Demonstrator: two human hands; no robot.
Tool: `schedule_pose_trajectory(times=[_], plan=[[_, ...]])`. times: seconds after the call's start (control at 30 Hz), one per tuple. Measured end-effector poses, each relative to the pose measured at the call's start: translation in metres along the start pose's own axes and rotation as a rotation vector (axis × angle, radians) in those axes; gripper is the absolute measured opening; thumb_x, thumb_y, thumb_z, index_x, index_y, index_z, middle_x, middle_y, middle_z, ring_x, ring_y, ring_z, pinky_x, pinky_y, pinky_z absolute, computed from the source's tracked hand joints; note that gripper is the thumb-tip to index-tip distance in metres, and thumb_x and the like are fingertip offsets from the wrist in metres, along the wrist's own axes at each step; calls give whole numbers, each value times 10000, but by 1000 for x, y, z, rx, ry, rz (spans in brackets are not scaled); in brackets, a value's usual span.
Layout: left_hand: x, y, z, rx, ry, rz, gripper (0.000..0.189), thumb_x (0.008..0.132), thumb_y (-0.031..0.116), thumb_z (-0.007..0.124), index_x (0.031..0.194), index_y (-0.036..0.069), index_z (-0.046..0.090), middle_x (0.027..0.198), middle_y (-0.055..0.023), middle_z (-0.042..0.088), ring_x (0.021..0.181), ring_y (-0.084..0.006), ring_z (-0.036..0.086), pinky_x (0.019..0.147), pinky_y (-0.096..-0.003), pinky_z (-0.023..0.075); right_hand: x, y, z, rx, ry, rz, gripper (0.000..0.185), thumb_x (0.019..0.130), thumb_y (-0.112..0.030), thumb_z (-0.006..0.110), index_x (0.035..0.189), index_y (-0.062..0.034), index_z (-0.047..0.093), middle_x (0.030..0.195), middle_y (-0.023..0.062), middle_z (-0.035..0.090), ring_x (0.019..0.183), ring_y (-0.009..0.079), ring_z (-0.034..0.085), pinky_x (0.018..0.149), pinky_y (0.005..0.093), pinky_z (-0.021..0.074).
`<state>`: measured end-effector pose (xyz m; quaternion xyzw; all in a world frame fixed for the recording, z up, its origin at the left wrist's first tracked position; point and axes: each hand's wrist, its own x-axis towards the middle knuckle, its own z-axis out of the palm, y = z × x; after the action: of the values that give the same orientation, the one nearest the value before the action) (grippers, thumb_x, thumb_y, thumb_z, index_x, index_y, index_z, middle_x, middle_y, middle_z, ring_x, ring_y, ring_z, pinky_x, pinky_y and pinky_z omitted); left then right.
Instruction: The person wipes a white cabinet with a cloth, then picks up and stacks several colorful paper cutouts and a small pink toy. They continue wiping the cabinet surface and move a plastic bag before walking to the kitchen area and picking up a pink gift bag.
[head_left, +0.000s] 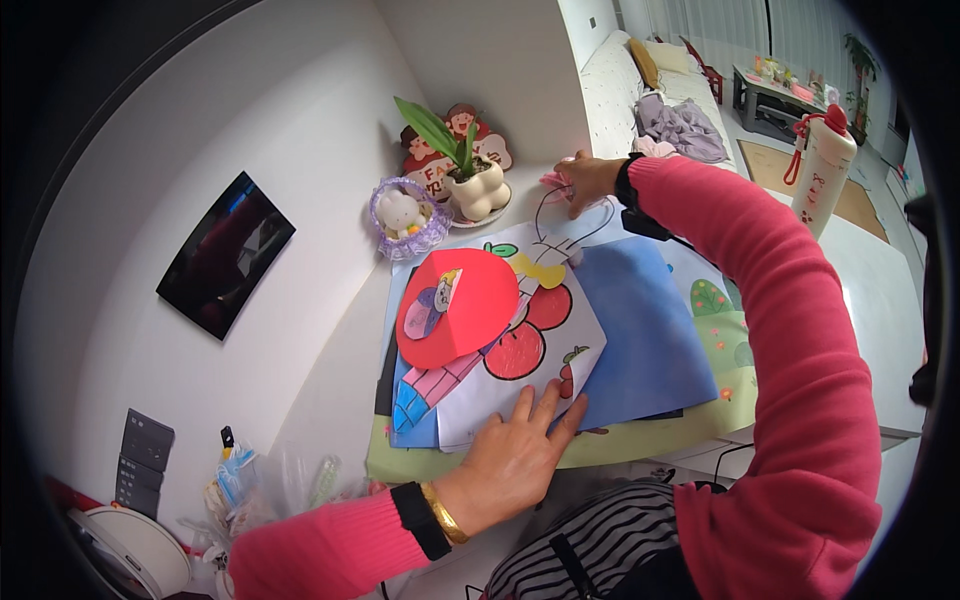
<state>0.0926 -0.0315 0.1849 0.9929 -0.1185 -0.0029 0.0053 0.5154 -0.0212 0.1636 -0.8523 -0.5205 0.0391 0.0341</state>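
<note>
My left hand (517, 457) lies palm down with fingers spread on the lower edge of a white paper drawing (466, 409) with red round fruit coloured on it. On top of that drawing sits a folded red paper shape (480, 300) with a small cartoon figure glued on. A pencil-shaped paper cutout (439, 382) with a blue tip runs under the red shape. My right hand (592, 182) reaches to the table's back, its fingers at a small pink object (553, 187); whether it grips this is hidden. Blue card (645, 330) lies beneath the drawing.
A potted plant (480, 187), a bunny figure in a lace-trimmed basket (401, 214) and a family sign (427, 176) stand at the back. A white bottle (823, 172) stands right of my right arm. Plastic bags (289, 480) lie at the lower left.
</note>
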Motion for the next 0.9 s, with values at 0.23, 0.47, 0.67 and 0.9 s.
schedule_pose_trajectory(times=[0.23,0.47,0.67,0.9], plan=[[0,6,-1,46,-65,-91,685,733,42,537,1390,4,347,1315,-248,414,1143,-418,490,675,-393,559,-10,12,3,45,133,-74,671,662,-305,781,1228,-53,523,1160,184,559,1156,363,456,944,396,448],[2,7,6,57,-45,-117,726,714,26,554,1402,-1,324,1314,-261,413,1116,-407,496,654,-394,563,-36,14,-26,80,276,-66,693,745,-281,711,1337,-58,428,1232,248,475,1097,394,531,955,403,441],[10,0,14,102,-30,-34,686,718,35,560,1367,-38,349,1253,-255,443,972,-355,537,637,-397,546,-94,40,-44,61,98,101,709,745,-270,696,1353,-36,416,1199,246,540,1098,363,547,933,392,442],[16,1,6,151,-97,-36,657,733,63,558,1354,-34,368,1193,-235,461,937,-339,549,630,-400,541,-75,19,-11,209,75,122,853,744,-339,714,1435,-93,278,1203,279,527,1058,393,569,893,423,463]])
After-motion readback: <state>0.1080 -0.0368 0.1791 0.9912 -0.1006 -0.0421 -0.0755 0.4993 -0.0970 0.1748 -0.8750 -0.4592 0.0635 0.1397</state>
